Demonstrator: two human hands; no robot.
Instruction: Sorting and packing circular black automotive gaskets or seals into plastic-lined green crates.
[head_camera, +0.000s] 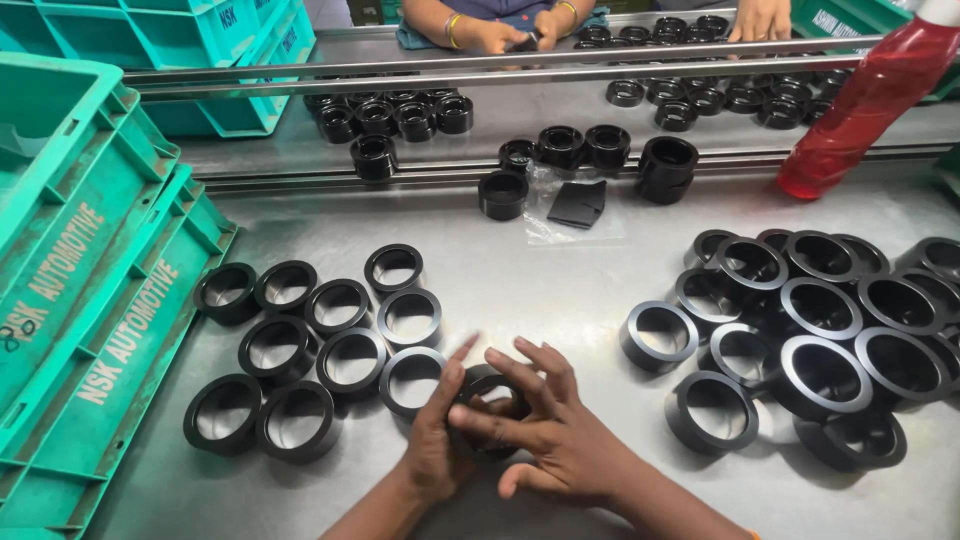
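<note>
Black rubber ring (490, 410), held at the lower centre of the frame between both hands just above the steel bench (560, 275). The left hand (437, 440) closes on the ring's left edge with its thumb pointing up; the right hand (560, 435) lies across the ring's right side, fingers spread over the opening. To the left of the hands, a group of matching rings (320, 340) lies flat in neat rows, the nearest just beside the left hand. At the right of the frame, a loose heap of rings (810, 330) overlaps untidily. Green plastic crates (90, 300) stand along the left edge. A red bottle (865, 105) leans at the upper right. At the top edge, another person's hands (520, 35) handle rings beyond two metal rails (400, 70).
</note>
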